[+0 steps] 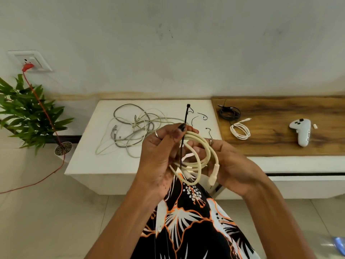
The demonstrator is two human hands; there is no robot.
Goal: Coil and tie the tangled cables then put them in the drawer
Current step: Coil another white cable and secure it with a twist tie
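Observation:
A cream cable is wound into a coil between my hands, above the white cabinet's front edge. My left hand pinches the coil's top together with a black zip tie that stands upright across the loops. My right hand cups the coil's right side, and the cable's plug hangs over its palm. A tangle of grey and white cables lies on the white cabinet top. A tied black coil and a tied white coil rest on the wooden top. No drawer is visible as open.
Several loose black ties lie on the cabinet near the wooden top. A white handheld controller sits to the right. A potted plant and a red cord from the wall socket stand at the left.

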